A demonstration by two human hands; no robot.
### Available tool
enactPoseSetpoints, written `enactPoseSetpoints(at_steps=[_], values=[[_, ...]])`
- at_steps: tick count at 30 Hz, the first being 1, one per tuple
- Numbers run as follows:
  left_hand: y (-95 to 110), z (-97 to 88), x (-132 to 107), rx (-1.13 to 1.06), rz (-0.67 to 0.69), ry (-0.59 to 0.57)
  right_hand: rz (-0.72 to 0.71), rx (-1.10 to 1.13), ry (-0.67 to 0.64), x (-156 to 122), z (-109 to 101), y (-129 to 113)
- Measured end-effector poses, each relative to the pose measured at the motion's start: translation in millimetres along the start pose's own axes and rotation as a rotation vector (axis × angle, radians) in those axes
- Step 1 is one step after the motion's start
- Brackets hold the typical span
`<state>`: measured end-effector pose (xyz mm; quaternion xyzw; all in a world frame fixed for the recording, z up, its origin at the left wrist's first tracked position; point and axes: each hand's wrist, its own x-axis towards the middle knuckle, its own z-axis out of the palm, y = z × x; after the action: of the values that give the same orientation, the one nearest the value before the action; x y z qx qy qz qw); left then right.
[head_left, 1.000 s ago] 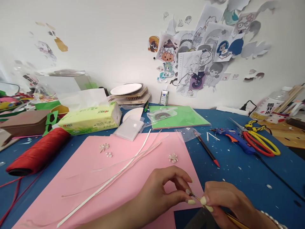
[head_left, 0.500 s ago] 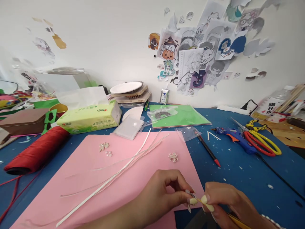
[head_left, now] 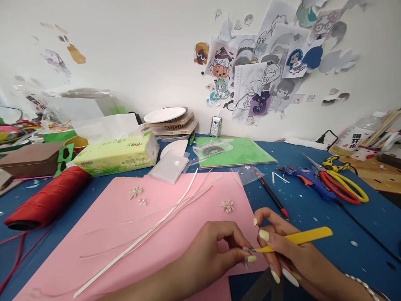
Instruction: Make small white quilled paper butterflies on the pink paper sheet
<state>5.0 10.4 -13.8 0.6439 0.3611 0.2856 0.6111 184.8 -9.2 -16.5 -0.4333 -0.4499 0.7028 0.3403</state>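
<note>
Pink paper (head_left: 175, 251): smooth, matte sheet lying flat on the blue, speckled table (head_left: 326, 228).
Left hand (head_left: 216, 246): over the pink paper's near right part, thumb and finger pinched on a small pale piece (head_left: 246, 249), too small to make out its form.
Right hand (head_left: 285, 248): at the pink paper's right edge, fingers clamped on a slim yellow tool (head_left: 308, 236), its handle smooth and round-ended, its thin greyish tip meeting the pale piece.
Strips (head_left: 103, 272): narrow, white, gently curved, crossing the pink paper.
Scrolled ornaments: one (head_left: 227, 206) of tight pale coils on the pink paper's right part, another (head_left: 136, 192) on its far left part, with small rounded whitish bits (head_left: 142, 202) beside it.
Thread spool (head_left: 46, 198): glossy red cylinder, left of the pink paper.
Glue gun (head_left: 326, 192): blue, hard-looking, right of the pink paper.
</note>
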Motion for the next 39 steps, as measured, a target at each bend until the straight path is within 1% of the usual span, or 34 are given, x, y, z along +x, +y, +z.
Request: enactPoseSetpoints(at_steps=[5, 8, 12, 15, 18, 21, 23, 27, 31, 35, 39], values=[[-0.1, -0.2, 1.0, 0.103, 0.016, 0.027, 0.123, 0.156, -0.004, 6.2, -1.9, 2.3], [-2.8, 0.7, 2.3, 0.105, 0.007, 0.047, 0.134, 0.191, 0.009, 7.4, -2.8, 2.1], [-7.3, 3.2, 4.3, 0.004, -0.033, 0.038, 0.095, 0.125, 0.039, 7.4, -3.7, -0.4], [-8.5, 3.9, 5.0, -0.002, -0.045, 0.046, 0.07, 0.09, 0.065, 7.7, -5.0, -2.0], [-8.2, 3.6, 5.1, -0.012, -0.054, 0.056, 0.065, 0.08, 0.057, 8.2, -5.9, -1.8], [-7.7, 3.9, 5.0, -0.1, -0.061, 0.063, 0.06, 0.056, 0.038, 8.0, -5.8, -1.1], [-7.5, 4.7, 4.9, -0.172, -0.074, 0.048, 0.055, 0.031, 0.034, 7.5, -5.1, -1.1], [-8.1, 6.0, 5.0, -0.289, -0.131, -0.03, 0.03, -0.049, 0.044, 5.2, -4.2, -0.7], [-9.6, 5.5, 5.6, -0.407, -0.155, -0.057, -0.02, -0.187, 0.002, -0.7, -3.4, -1.3], [-10.3, 4.9, 4.6, -0.371, -0.135, -0.06, -0.041, -0.275, -0.009, -4.9, -2.7, -4.1], [-10.0, 5.8, 3.1, -0.233, -0.08, -0.068, -0.031, -0.285, -0.04, -1.2, -6.0, -1.6]])
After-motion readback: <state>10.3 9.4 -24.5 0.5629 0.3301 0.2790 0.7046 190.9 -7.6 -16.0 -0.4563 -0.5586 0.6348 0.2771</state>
